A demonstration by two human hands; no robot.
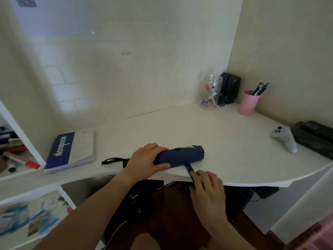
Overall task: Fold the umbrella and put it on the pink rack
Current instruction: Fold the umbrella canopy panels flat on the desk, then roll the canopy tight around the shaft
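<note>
A navy blue umbrella [183, 156], rolled into a short bundle, lies on its side near the front edge of the white desk [216, 134]. My left hand [146, 160] wraps over its handle end and presses it down. A black wrist loop [112, 161] sticks out to the left of that hand. My right hand [207, 190] is at the desk's front edge and pinches the umbrella's navy closing strap [189, 168], which hangs from the bundle toward me. A pink surface, blurred, shows at the lower right corner [319, 235].
A blue and white notebook [72, 150] lies left of the umbrella. At the back right stand a clear jar of markers [210, 92], a black speaker [229, 89] and a pink cup of pens [249, 102]. A white controller [284, 138] and black device [313, 138] lie right. Shelves stand left.
</note>
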